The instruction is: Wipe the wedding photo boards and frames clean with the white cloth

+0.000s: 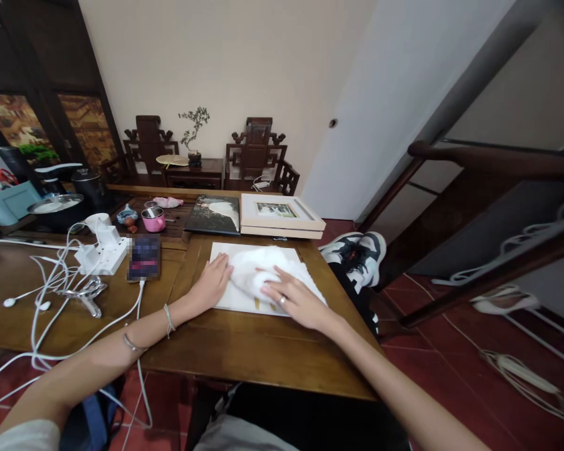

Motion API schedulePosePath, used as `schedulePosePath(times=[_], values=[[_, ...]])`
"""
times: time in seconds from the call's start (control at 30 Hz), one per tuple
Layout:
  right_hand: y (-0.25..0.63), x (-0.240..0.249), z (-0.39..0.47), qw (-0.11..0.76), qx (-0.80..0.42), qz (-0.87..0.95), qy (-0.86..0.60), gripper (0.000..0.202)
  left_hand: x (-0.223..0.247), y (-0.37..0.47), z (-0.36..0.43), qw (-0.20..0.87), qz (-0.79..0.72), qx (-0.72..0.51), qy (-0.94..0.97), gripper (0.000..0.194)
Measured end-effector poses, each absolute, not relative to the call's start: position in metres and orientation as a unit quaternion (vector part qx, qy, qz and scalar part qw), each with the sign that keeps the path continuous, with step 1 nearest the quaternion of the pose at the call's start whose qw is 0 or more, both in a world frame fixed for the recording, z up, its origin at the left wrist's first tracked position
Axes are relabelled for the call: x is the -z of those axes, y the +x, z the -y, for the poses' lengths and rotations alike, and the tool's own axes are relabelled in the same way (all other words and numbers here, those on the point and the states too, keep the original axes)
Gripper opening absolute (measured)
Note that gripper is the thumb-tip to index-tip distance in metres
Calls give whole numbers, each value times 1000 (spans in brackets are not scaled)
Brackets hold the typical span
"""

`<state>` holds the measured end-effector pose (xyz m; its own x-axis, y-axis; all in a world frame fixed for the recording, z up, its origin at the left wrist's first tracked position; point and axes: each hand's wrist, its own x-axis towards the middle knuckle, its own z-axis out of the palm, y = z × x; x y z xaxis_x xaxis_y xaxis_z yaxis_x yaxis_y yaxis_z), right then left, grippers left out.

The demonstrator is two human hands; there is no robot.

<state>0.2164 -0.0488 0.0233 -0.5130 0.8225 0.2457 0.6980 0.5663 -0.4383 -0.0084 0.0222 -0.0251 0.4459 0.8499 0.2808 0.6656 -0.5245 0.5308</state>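
A white rectangular sheet or board (225, 302) lies on the wooden table, with a fluffy white mass (249, 263) spread over it. My left hand (215, 280) rests flat at the sheet's left edge, fingers extended and holding nothing. On the right side, my right hand (294, 295), with a ring on one finger, has its fingers on a rounded white clump (263, 283) within the mass. Small yellowish marks show on the sheet below that clump. The clump's exact nature is blurred.
Behind the sheet lie a framed picture (282, 216) and a dark picture panel (214, 214). Left are a phone (143, 258), a power strip (106, 250), tangled white cables and a pink cup (153, 219). Shoes (357, 254) show beyond the table's right edge (352, 313).
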Motion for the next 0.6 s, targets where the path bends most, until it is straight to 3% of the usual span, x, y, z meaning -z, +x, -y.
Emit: schedulePosePath(times=[0.17,0.43,0.6], values=[[213,-15,-9,263,-161,795,-522,47,26,-10,-22,128,-449,-210,859,42],[155,-29,-58,278,-204,802,-488,46,26,-12,-24,108,-431,-218,869,43],[197,-23,-55,289,-211,786,-504,51,31,-12,-25,117,-440,-227,861,42]])
